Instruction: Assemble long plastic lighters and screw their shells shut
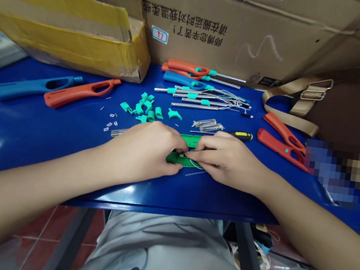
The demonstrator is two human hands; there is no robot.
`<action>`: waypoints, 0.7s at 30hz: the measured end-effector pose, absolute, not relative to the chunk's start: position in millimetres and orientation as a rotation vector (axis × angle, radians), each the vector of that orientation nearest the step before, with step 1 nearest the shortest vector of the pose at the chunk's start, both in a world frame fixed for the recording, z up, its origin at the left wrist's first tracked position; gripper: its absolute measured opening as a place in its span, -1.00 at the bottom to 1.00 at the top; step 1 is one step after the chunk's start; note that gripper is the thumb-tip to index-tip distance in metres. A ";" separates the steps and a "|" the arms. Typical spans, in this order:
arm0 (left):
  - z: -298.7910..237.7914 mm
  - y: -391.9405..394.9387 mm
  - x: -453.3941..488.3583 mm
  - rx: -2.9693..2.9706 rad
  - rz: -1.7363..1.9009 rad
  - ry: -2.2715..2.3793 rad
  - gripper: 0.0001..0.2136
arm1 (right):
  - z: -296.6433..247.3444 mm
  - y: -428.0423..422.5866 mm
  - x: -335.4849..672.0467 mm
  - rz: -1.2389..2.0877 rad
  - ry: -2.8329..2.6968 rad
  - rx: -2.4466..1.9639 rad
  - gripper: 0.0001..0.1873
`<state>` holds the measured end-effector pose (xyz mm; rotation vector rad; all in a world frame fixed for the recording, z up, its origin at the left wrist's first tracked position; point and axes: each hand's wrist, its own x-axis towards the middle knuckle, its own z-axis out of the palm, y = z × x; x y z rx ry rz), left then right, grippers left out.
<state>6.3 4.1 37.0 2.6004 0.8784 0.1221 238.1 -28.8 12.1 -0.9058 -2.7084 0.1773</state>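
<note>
Two green lighter shell halves lie on the blue table in front of me. My left hand (pixel 150 153) grips the left part of the nearer green half (pixel 190 162), thumb at the near edge and fingers at the far one. Over its right part my right hand (pixel 230 160) has its fingers pinched on a thin white wire (pixel 196 162) that runs into the shell. The farther green half (pixel 193 141) lies just beyond, partly hidden by both hands. A black and yellow screwdriver (pixel 242 135) and some clear fuel tanks (pixel 207 125) lie beyond my right hand.
Teal clips (pixel 144 105), small screws and metal lighter tubes (pixel 194 106) with wires are spread beyond my hands. Blue (pixel 32 87) and orange shells (pixel 78 92) lie left, red shells (pixel 278 149) right. Assembled lighters (pixel 189 69) lie at the back, before cardboard boxes (pixel 218 6).
</note>
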 end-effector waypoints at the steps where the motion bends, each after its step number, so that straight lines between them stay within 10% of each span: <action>1: 36.8 3.7 6.2 2.602 0.126 0.871 -0.81 | 13.3 -29.4 237.3 0.125 -2.759 -0.892 -0.68; 21: 34.8 1.2 4.1 2.691 0.172 0.821 -0.78 | 40.3 -29.3 250.9 0.397 -2.611 -1.201 -0.83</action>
